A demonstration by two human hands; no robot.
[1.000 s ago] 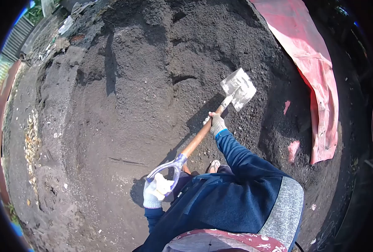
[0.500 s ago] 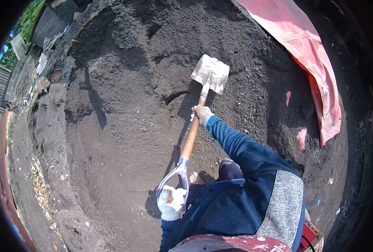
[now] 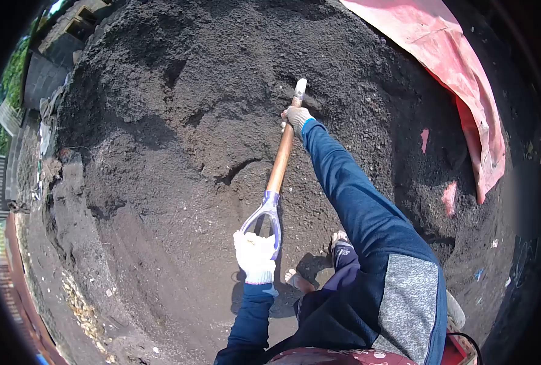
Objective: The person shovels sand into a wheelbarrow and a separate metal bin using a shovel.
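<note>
Head view: wooden-shaft shovel (image 3: 279, 167) with a purple-grey D-grip is driven into the dark loose soil heap (image 3: 179, 121). The blade looks fully buried, though I can't confirm the depth.

Left hand (image 3: 255, 255), white knit glove, fingers wrapped shut round the D-grip. Right hand (image 3: 296, 117), grey glove, fingers closed on the shaft just short of the socket.

Shaft is stiff. A loaded blade is probably head-heavy, so a hold low near the blade suits.

Pink plastic sheet (image 3: 465, 79) drapes the heap's right edge, well apart. Foot (image 3: 298, 280) is near the D-grip. Open ground to the left.
</note>
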